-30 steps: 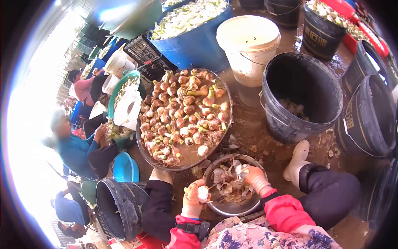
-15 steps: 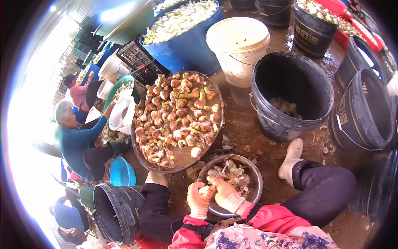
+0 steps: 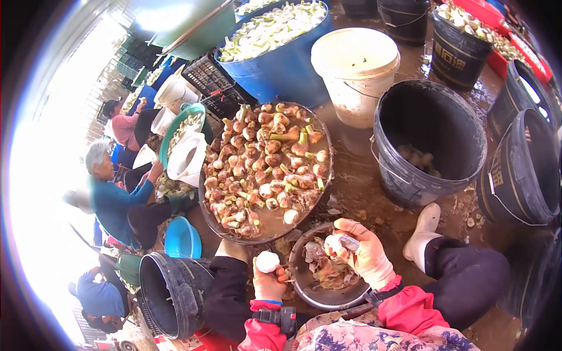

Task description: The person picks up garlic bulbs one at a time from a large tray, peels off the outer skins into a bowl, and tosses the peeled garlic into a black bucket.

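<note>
My left hand (image 3: 269, 284), in an orange glove, is closed around a whitish garlic bulb (image 3: 267, 261) held upright. To its right, my gloved right hand (image 3: 370, 257) is closed on a short grey blade (image 3: 350, 243), with something pale at the fingertips that I cannot make out. Below and between the hands stands a metal bowl (image 3: 300, 286) holding papery garlic skins (image 3: 331, 266). Just beyond lies a wide round tub (image 3: 329, 175) heaped with unpeeled garlic bulbs (image 3: 263, 158), some with green stem stubs.
A black bucket (image 3: 404, 181) with some pale bulbs inside stands ahead right, beside a white bucket (image 3: 357, 88). Another black bucket (image 3: 175, 298) lies tilted at my left leg, near a blue basin (image 3: 181, 237). A person in teal (image 3: 120, 202) sits on the left.
My hands have moved apart from being together over the bowl. The left now shows a whitish bulb; the right has lifted and turned, showing the grey blade. The view has shifted slightly.
</note>
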{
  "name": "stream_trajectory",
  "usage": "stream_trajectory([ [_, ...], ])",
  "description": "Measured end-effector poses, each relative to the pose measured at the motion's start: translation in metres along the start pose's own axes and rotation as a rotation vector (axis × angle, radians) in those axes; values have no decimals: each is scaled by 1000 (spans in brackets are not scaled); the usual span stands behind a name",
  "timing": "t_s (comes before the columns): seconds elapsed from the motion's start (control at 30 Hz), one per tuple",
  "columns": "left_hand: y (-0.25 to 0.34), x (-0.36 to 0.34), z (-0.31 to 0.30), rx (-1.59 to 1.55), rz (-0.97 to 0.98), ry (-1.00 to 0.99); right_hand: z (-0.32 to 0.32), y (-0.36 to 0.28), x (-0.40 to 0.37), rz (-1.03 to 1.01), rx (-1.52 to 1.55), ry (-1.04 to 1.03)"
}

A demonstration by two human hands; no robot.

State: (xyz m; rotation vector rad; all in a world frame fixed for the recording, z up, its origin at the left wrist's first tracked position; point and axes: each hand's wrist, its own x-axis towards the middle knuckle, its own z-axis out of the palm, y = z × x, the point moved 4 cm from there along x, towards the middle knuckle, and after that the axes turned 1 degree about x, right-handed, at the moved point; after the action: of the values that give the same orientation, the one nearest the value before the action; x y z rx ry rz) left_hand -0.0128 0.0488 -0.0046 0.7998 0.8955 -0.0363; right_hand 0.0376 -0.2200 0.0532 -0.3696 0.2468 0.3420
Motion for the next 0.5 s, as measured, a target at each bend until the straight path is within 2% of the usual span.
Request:
stream_trajectory([
  [0.07,-2,0,-4,-18,-27,-7,-20,14,6,125,-189,-57],
  [0.13,-5,-3,2,-21,-77,63,-52,49,14,223,-706,-168],
  [0.2,-12,0,12,-23,-118,-37,-68,74,5,406,-1164,-196],
  [0.27,-22,9,37,-10,-91,-86,-86,104,5,302,-1509,-356],
  [0.3,-25,16,56,14,-103,-67,-96,119,3,345,-1513,-374],
  [0.33,-25,19,88,12,-163,-187,-101,127,6,387,-1518,-394],
  [0.4,-20,54,159,96,-151,-330,-84,116,6,582,-1474,-238],
  [0.47,1,67,256,23,-46,-624,-58,92,6,656,-1363,-127],
  [0.5,16,60,303,24,3,-690,-66,94,13,660,-1324,-99],
])
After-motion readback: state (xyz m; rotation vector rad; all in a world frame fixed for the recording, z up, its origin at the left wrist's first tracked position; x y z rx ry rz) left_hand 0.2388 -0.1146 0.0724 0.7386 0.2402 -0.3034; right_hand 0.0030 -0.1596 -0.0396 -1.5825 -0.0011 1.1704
